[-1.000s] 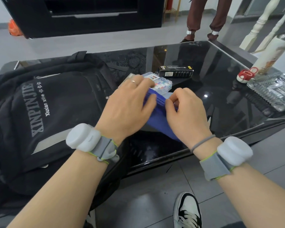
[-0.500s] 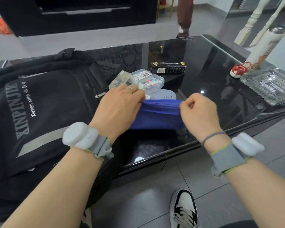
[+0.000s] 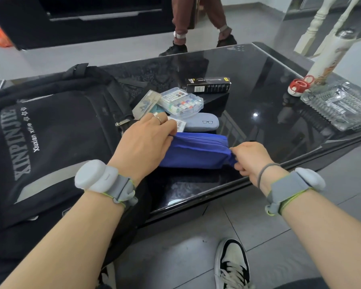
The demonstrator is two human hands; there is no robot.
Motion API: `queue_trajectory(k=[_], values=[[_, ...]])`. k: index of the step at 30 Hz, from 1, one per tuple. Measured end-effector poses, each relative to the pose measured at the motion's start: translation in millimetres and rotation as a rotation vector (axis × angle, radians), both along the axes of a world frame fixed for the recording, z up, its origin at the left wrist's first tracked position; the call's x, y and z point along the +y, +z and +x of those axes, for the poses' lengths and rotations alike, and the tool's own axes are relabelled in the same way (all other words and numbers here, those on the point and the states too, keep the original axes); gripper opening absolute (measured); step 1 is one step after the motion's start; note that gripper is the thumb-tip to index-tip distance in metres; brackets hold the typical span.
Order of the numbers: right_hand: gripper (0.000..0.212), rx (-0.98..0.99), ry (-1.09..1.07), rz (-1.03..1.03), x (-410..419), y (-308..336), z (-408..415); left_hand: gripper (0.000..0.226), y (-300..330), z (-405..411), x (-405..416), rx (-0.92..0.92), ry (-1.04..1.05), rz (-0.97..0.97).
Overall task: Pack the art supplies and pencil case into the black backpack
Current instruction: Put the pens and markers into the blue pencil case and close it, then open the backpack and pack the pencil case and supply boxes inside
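Note:
A blue fabric pencil case [image 3: 196,152] lies on the black glass table [image 3: 258,84], close to its front edge. My left hand [image 3: 144,144] holds the case's left end. My right hand [image 3: 248,157] pinches its right end, fingers closed. The black backpack [image 3: 50,147] with white lettering lies flat at the left, touching my left wrist. Behind the case sit a grey glasses case [image 3: 202,122], a clear box of small paint tubes [image 3: 181,103], a flat clear packet [image 3: 146,106] and a black carton [image 3: 207,85].
A glass tray [image 3: 340,105], a red-and-white object [image 3: 298,85] and a tall white bottle [image 3: 329,59] stand at the table's right. Another person's legs [image 3: 198,24] are beyond the far edge. My shoe [image 3: 231,265] is on the tiled floor below.
My right hand has slid from the middle of the pencil case to its right end, drawing apart from the left hand. The case now lies stretched out flat, and the glasses case behind shows.

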State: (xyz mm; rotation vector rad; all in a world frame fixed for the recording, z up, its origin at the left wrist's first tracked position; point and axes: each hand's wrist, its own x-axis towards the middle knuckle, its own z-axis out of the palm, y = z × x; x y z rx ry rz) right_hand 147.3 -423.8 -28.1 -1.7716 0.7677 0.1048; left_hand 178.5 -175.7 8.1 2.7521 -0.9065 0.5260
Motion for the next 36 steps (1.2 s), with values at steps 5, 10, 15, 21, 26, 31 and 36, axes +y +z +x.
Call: queue_trajectory(k=[5, 10, 15, 21, 26, 31, 36], values=[[0.022, 0.023, 0.020, -0.056, 5, 0, 2, 0.006, -1, -5, 2, 0.047, 0.014, -0.045], [0.038, -0.401, 0.326, -0.668, 22, 30, -7, 0.005, -1, -9, -1, 0.090, 0.009, -0.116], [0.078, -0.369, 0.879, -1.062, 47, 24, -7, 0.017, 5, -12, 1, 0.126, 0.045, -0.122], [0.022, -0.298, 0.772, -0.960, 43, 35, -1, 0.034, 20, -18, 51, 0.186, 0.193, -0.114], [0.021, -0.159, 0.786, -0.793, 39, 40, -5, 0.069, 26, -31, 108, 0.386, 0.327, 0.097], [0.041, -0.057, 0.885, -1.035, 57, 30, -7, 0.116, 18, -61, 132, 0.455, 0.338, 0.273], [0.016, -0.008, 0.821, -0.982, 72, 40, -8, 0.129, 8, -86, 138, 0.415, 0.346, 0.440]])
